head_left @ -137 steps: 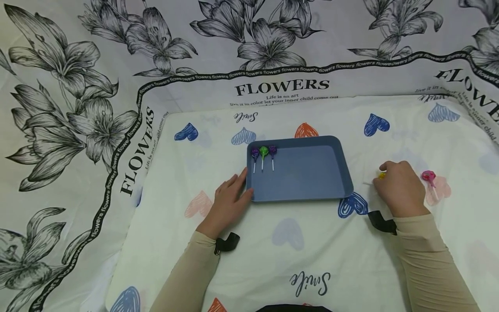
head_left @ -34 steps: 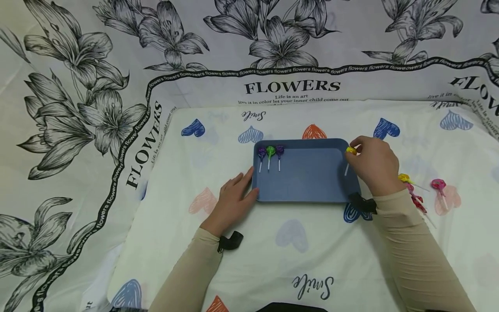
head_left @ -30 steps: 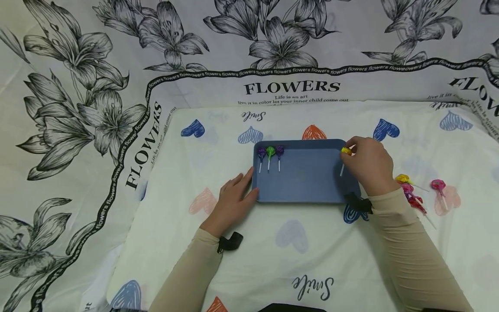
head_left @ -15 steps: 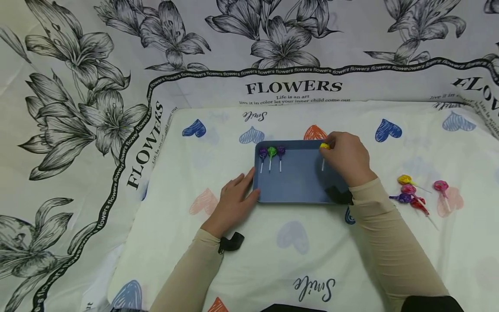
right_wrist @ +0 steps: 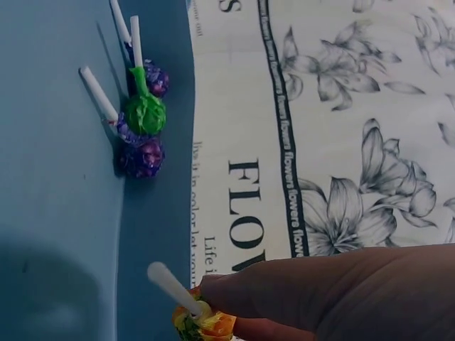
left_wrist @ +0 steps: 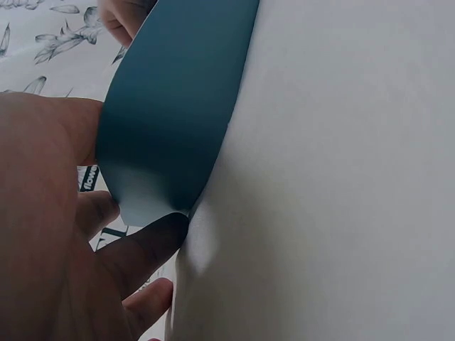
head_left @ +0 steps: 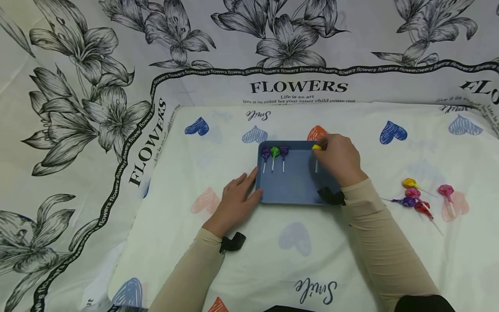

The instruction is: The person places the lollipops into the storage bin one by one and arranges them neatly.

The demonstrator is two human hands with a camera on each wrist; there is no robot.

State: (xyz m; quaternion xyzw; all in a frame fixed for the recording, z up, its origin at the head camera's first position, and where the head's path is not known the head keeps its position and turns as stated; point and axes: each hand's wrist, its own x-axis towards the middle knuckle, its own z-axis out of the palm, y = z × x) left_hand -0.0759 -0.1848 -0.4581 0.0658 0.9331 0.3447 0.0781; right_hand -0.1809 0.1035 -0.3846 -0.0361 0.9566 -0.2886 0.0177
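Between thumb and fingers, my right hand [head_left: 341,158] pinches a yellow lollipop [head_left: 317,147] by its wrapped head, above the right part of the blue tray [head_left: 290,195]. Its white stick points toward me. In the right wrist view the wrapper of this lollipop [right_wrist: 205,323] looks yellow-orange with some green. A row along the tray's far left side holds a purple lollipop [head_left: 266,152], a green lollipop [head_left: 275,151] and another purple lollipop [head_left: 284,151]. My left hand [head_left: 235,203] rests against the tray's left edge with extended fingers; the left wrist view shows fingertips [left_wrist: 174,226] touching the tray wall.
Right of the tray lies a loose cluster: a yellow lollipop [head_left: 409,183], a pink one, a purple lollipop [head_left: 408,201] and a red lollipop [head_left: 423,208]. Another pink lollipop [head_left: 445,190] lies apart, farther right. A heart-print cloth [head_left: 234,277] covers the table.
My right hand has picked up a yellow lollipop from the right and carried it left over the tray. The loose cluster has come into view. My left hand stays at the tray's edge.
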